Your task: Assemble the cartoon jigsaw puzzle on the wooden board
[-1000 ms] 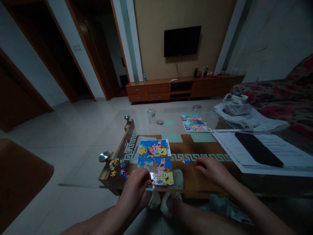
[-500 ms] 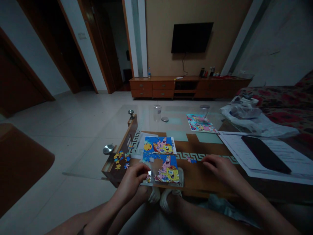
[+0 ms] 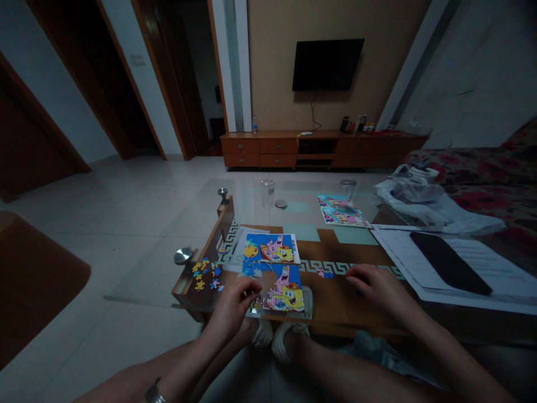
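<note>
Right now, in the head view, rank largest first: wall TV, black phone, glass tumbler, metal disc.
1. The wall TV and black phone look alike in size; the phone's nearness leaves them unranked.
2. The glass tumbler.
3. The metal disc.

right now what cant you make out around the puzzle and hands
All from the head view:
The left hand covers the lower left corner of the jigsaw puzzle, so whether it holds a piece cannot be told.
The right hand hides whatever lies under its palm.
The loose pieces are too small and dim to show their pictures.
The print on the printed sheets beside the phone is too small to read.
</note>
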The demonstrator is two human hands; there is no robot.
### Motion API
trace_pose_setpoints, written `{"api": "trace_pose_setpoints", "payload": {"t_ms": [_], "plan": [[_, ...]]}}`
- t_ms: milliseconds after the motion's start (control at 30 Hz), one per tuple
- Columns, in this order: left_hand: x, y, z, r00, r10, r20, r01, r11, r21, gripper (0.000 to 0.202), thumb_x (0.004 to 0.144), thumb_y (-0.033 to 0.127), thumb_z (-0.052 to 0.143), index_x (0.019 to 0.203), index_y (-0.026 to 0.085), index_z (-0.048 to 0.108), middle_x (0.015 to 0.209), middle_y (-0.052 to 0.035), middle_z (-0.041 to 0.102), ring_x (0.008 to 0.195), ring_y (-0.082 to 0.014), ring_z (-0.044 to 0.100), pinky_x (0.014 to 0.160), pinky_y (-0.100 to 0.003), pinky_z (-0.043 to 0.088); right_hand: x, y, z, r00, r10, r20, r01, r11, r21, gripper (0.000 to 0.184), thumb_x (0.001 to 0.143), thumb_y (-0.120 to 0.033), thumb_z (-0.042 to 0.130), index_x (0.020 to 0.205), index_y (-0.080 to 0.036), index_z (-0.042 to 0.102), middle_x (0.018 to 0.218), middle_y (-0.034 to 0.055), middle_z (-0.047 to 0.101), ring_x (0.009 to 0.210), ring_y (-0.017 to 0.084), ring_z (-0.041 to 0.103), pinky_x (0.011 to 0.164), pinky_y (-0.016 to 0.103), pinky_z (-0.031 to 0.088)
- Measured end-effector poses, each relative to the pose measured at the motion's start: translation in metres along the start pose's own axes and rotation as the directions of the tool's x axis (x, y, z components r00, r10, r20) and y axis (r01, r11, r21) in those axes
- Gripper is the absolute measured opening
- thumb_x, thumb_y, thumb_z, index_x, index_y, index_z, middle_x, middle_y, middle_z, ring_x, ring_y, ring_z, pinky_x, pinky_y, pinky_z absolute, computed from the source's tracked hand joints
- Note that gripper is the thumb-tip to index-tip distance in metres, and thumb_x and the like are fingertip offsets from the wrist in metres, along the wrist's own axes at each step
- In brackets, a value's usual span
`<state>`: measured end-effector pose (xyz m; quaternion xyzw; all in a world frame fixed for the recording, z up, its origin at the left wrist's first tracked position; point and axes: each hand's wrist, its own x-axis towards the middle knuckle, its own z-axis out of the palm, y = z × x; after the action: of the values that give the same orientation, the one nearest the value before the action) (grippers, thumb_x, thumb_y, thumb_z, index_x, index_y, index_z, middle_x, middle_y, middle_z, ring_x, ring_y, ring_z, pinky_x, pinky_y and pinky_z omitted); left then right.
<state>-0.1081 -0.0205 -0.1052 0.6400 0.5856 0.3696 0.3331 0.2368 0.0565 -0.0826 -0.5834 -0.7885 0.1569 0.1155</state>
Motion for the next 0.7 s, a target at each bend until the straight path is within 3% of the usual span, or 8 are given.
{"api": "trace_pose_setpoints", "payload": {"t_ms": [400,700], "plan": [[0.002,0.001,0.002,0.997,0.059,0.055,-0.063,0.996,0.056,0.01,0.075,0.022,0.055,0.076,0.019,0.064,0.079,-0.0036,0.066,0.077,-0.0191,0.06,0.07,-0.029,0.045,-0.001,0.007,-0.005,0.999,0.008,-0.041,-0.006,0.999,0.034,0.022,0.083,-0.029,0.049,0.084,-0.02,0.069,0.086,0.0067,0.071,0.081,0.024,0.064,0.073,0.033,0.043],[0.004,-0.02,-0.007,0.982,0.076,0.17,-0.099,0.987,0.128,0.022,0.08,0.032,0.047,0.069,0.02,0.061,0.073,-0.0027,0.064,0.07,-0.0192,0.058,0.065,-0.028,0.042,-0.009,0.032,-0.024,0.977,0.167,-0.133,-0.15,0.98,0.128,0.019,0.081,-0.025,0.053,0.085,-0.018,0.07,0.086,0.0069,0.072,0.082,0.023,0.065,0.073,0.032,0.045]]}}
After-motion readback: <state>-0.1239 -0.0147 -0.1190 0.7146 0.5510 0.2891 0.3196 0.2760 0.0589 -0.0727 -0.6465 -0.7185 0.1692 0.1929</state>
